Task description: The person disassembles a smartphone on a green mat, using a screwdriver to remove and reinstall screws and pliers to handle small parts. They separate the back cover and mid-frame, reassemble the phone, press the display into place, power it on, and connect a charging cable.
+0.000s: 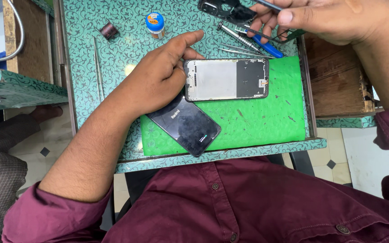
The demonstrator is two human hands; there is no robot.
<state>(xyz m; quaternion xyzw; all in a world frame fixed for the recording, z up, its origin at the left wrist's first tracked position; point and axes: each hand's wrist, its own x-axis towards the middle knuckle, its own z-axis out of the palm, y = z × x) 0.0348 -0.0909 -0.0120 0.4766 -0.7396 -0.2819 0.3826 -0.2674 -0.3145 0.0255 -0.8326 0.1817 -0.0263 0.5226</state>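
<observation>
My left hand (pixel 158 74) rests on the left end of an opened phone frame (pixel 226 79) lying on a green mat (pixel 257 119), thumb against its edge. A black phone back cover (pixel 185 125) lies tilted just below that hand. My right hand (pixel 320 18) is at the top right, fingers pinched on a thin dark tool (pixel 266 4) above a black phone part (pixel 226 10). Beneath this hand lie a blue-handled tool (pixel 266 47) and a metal screwdriver (pixel 237 36).
The tray top (pixel 113 67) is patterned teal. On it sit a small blue-capped jar (pixel 155 24), a dark wire spool (pixel 109 30) and long tweezers (pixel 97 67). A wooden drawer (pixel 338 85) lies at right. Someone's leg (pixel 1 180) is at left.
</observation>
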